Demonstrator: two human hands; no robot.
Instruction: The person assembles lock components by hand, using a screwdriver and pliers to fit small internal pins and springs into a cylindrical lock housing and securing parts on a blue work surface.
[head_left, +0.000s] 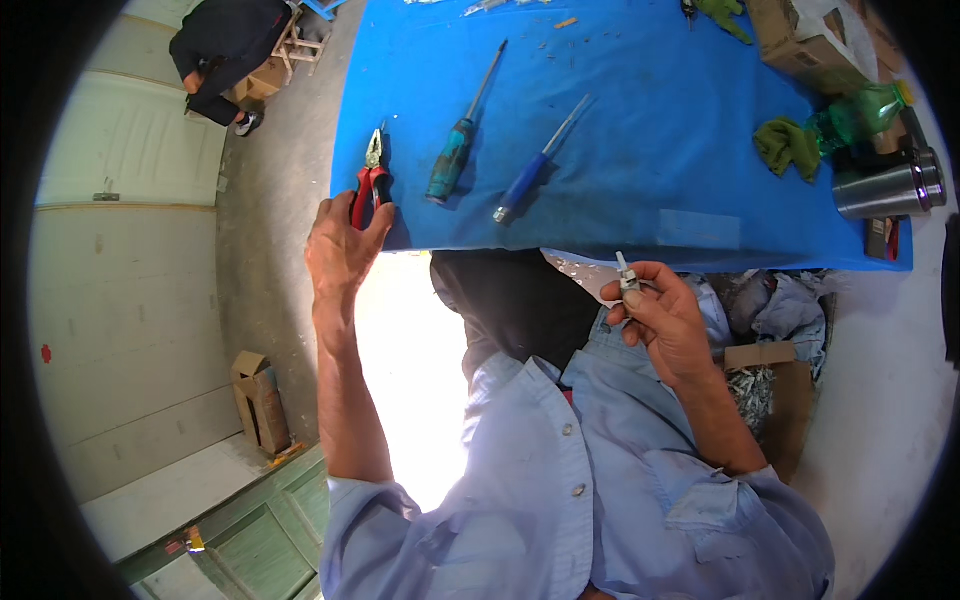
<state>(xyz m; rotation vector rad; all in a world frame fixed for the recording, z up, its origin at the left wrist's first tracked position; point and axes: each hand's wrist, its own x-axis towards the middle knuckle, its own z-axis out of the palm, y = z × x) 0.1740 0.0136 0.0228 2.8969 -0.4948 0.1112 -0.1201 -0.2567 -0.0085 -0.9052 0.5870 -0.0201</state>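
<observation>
My left hand [340,245] reaches to the near-left corner of the blue-covered table [650,120], and its fingers touch the red handles of a pair of pliers [371,180] lying there. My right hand [660,315] is held below the table's near edge, pinching a small white and metal part [626,277] upright between thumb and fingers. Two screwdrivers lie on the blue cover: a teal-handled one [455,155] and a blue-handled one [528,175].
At the table's right end stand a steel mug [888,187], a green plastic bottle [858,115], a green cloth [787,145] and a cardboard box [805,40]. An open carton with metal scraps [765,385] sits on the floor. Another person [225,50] crouches far left.
</observation>
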